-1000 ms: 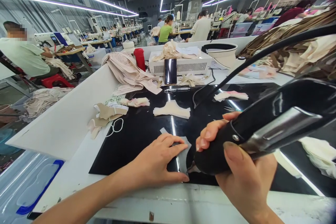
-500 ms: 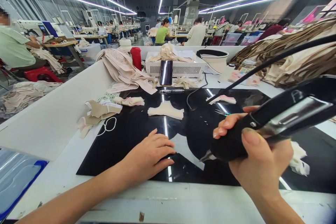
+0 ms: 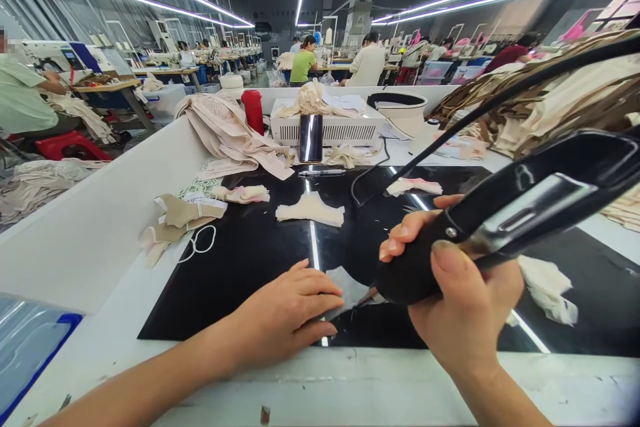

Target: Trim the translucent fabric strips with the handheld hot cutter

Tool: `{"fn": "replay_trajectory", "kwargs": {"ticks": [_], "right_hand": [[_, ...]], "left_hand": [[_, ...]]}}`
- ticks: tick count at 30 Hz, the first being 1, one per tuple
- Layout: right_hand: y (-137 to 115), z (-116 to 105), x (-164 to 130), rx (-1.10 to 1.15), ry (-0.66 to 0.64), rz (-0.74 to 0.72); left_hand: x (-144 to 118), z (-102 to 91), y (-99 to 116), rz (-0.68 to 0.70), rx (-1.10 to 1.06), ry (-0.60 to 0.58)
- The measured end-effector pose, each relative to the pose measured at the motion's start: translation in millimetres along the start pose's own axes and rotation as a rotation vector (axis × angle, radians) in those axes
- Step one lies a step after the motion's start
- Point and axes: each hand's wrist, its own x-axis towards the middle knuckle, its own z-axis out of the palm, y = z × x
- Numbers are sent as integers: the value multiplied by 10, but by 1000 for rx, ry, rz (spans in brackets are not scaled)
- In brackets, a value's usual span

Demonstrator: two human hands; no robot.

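Far left, at nine o'clock: a seated person in a pale green shirt (image 3: 20,103) at a sewing station, well apart from the work. Nearer, at ten o'clock on the white tabletop (image 3: 120,293): tan fabric scraps (image 3: 183,213) and a loop of white cord (image 3: 200,243). Behind them, at eleven o'clock: a heap of beige cloth (image 3: 225,133) and a red bottle (image 3: 253,111). At twelve o'clock: a white vented box (image 3: 345,130) with a dark cylinder (image 3: 311,137) in front, and a cream cut piece (image 3: 310,210) on the black mat (image 3: 240,260).

Left hand (image 3: 285,313) flat on the mat, fingers spread and pressed down, its fingertips on a small grey fabric piece (image 3: 350,287) at six o'clock.

Right hand (image 3: 460,307) clamped around the black handheld tool (image 3: 500,227). Long axis slanted, running from two o'clock down to eight o'clock; metal tip pointing low and left at the grey piece, seemingly touching its edge, though hard to tell. Black cable (image 3: 500,103) rising from the tool toward one o'clock. At four o'clock: a crumpled white scrap (image 3: 547,287).
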Motion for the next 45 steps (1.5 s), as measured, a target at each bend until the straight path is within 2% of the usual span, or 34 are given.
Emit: {"fn": "replay_trajectory", "kwargs": {"ticks": [8,15,19,24,31,37,45], "right_hand": [[74,0,-92,-13,-61,7],[76,0,-79,-33,-69,-10],[94,-18,-22,-47,-42,-6],[58,11,-36,-21,4,18],[40,80,-164,29,-78,40],[44,95,-177,5,-76,37],[13,149,-255,95,-104,69]], "left_hand": [[19,-5,30,-38,-13,-49],[8,17,3,-18,-16,-18],[3,19,-24,-12,-23,4],[10,-21,-12,-40,-27,-37],[16,-44,10,-57,-82,-39],[17,-49,-20,-39,-72,-61],[32,-84,-26,-18,-58,-95]]}}
